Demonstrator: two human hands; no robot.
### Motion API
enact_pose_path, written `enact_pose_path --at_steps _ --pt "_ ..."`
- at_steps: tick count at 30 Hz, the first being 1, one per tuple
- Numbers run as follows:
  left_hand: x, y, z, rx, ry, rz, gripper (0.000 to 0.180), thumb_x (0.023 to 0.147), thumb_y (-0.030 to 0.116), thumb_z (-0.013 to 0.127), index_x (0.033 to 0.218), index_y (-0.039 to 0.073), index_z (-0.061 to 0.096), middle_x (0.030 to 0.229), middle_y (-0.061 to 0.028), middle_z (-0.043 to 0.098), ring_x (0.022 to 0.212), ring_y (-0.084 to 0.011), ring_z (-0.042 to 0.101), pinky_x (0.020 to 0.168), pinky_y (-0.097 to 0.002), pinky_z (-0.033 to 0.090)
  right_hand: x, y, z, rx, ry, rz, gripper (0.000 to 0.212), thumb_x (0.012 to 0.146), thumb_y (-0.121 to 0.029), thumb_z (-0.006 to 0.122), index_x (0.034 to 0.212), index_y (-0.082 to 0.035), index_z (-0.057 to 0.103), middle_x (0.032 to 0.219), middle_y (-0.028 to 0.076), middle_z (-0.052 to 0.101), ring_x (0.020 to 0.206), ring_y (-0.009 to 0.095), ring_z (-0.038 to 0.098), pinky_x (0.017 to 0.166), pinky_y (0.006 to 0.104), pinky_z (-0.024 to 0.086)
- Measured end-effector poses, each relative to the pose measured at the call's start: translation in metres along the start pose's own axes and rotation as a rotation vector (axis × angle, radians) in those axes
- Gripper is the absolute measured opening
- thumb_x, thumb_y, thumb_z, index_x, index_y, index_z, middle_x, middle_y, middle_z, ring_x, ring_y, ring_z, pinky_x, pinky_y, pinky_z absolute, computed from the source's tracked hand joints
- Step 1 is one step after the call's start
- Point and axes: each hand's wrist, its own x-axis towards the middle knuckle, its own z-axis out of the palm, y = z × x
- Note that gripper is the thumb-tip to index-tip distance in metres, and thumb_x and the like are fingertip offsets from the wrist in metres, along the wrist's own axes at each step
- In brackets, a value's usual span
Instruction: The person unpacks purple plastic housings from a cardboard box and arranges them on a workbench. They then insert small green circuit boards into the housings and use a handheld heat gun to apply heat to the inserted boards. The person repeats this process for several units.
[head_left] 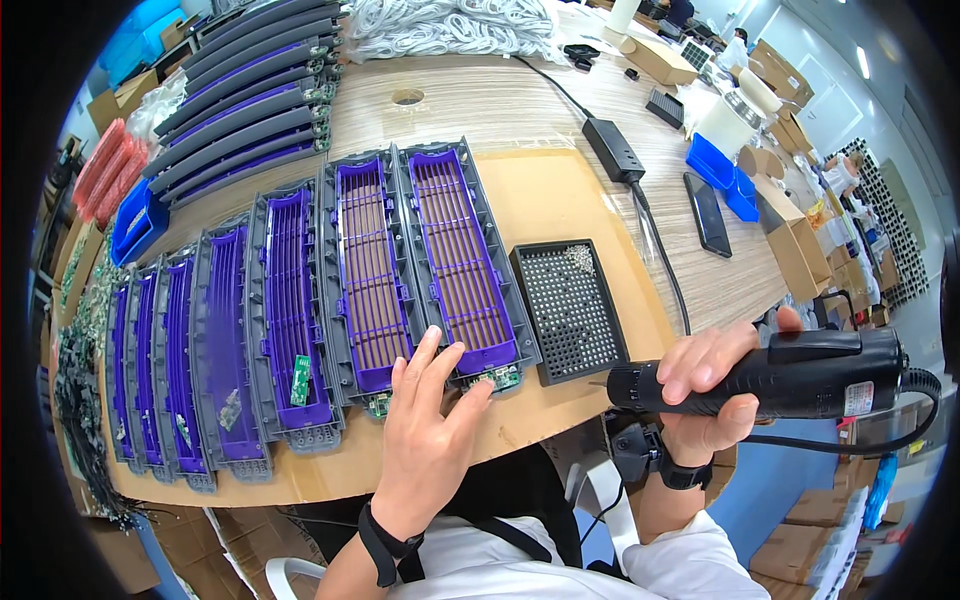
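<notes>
My right hand (700, 385) is wrapped round a black corded electric screwdriver (825, 372), held level with its thin bit pointing left. The bit hangs close to the lower right corner of a black perforated screw tray (528, 310), where small silver screws (580, 259) lie heaped at the far end. My left hand (428, 425) is open, fingers reaching to the near ends of two grey panels with purple grilles. Its fingertips are at the rightmost panel (500, 310), beside a small green circuit board (497, 381). Part of the neighbouring panel (345, 250) is hidden behind that hand.
More grey-and-purple panels (290, 270) stand in a row leftward, one carrying a loose green board (300, 380). Stacked panels (250, 120), bundled white cables (450, 28) and a blue bin (138, 222) lie beyond. A power adapter (612, 150) and phone (707, 214) are right.
</notes>
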Motion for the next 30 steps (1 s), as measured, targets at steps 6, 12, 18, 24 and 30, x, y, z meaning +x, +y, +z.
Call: enact_pose_path --at_steps 6,12,18,24,30 --pt "0.0 -0.001 0.001 -0.016 0.016 -0.004 0.019 0.074 0.004 0.075 0.092 0.01 0.074 0.12 -0.0145 0.059 0.129 -0.0374 0.048 0.106 -0.0569 0.035 0.001 0.0 0.0 -0.086 -0.002 0.01 0.072 0.079 -0.01 0.076 0.137 -0.007 0.032 0.069 0.007 0.058 0.053 0.019 0.057 0.056 0.0338 0.052" --pt "0.0 0.003 0.002 0.0 0.017 -0.021 0.02 0.073 0.002 0.075 0.09 0.012 0.075 0.119 -0.0145 0.059 0.129 -0.0379 0.048 0.106 -0.0574 0.035 0.003 0.001 0.005 -0.137 0.028 0.012 0.067 0.077 -0.007 0.075 0.13 -0.006 0.035 0.064 0.006 0.056 0.052 0.017 0.055 0.056 0.0335 0.051" --pt "0.0 0.002 0.002 0.01 -0.003 0.002 0.025 0.073 -0.003 0.071 0.094 0.012 0.074 0.12 -0.0159 0.057 0.129 -0.0389 0.047 0.106 -0.0576 0.034 0.005 0.001 0.004 -0.118 0.017 0.039 0.061 0.079 -0.004 0.071 0.128 -0.006 0.034 0.064 0.006 0.056 0.053 0.019 0.057 0.058 0.0359 0.053" --pt "0.0 0.003 0.003 0.013 -0.005 0.009 0.031 0.071 -0.008 0.067 0.095 0.01 0.072 0.121 -0.0172 0.056 0.128 -0.0402 0.047 0.107 -0.0574 0.034 0.007 0.004 0.015 -0.223 0.039 0.045 0.056 0.082 -0.006 0.066 0.129 -0.004 0.035 0.063 0.005 0.052 0.051 0.019 0.057 0.06 0.0387 0.057" --pt "-0.002 0.0 0.003 0.064 -0.024 0.04 0.026 0.075 -0.001 0.066 0.099 0.009 0.071 0.125 -0.017 0.054 0.129 -0.0386 0.047 0.104 -0.0582 0.038 0.011 0.007 0.016 -0.225 0.091 0.105 0.056 0.082 -0.011 0.068 0.127 -0.004 0.036 0.062 0.004 0.048 0.044 0.015 0.049 0.049 0.0328 0.048"
